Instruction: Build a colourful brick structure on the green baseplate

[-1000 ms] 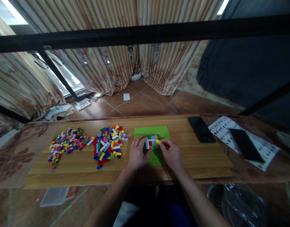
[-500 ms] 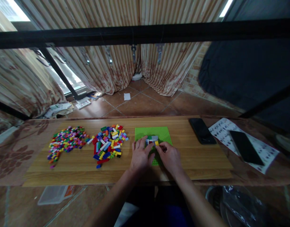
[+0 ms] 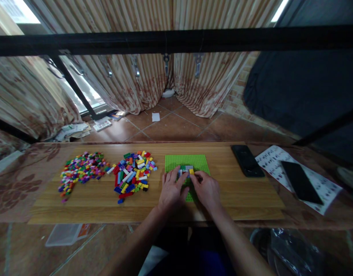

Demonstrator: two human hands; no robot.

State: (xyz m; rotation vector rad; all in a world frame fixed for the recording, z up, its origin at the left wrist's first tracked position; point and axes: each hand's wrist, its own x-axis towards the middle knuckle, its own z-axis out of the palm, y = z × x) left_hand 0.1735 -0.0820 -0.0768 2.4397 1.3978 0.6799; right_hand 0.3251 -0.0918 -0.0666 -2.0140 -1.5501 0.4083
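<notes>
A green studded baseplate (image 3: 201,161) lies on the wooden board in front of me. On it sits a small cluster of toy bricks (image 3: 187,167), grey, green and white, partly covered by my fingers. My left hand (image 3: 171,189) grips this cluster from the left, with fingertips at its back and side. From the right, my right hand (image 3: 207,188) pinches a yellow toy brick (image 3: 191,171) at the cluster's right front edge. Whether the yellow brick is pressed fully down cannot be seen.
Left of the baseplate lies a pile of larger mixed bricks (image 3: 132,174), and farther left a pile of tiny bricks (image 3: 82,168). A black phone (image 3: 247,161) rests at right. Beyond it, a second dark phone (image 3: 301,182) lies on a printed sheet (image 3: 272,157).
The yellow brick and my right fingertips have shifted slightly away from me, along the cluster's right side. My left hand stays nearly in place. The whole view has moved a little.
</notes>
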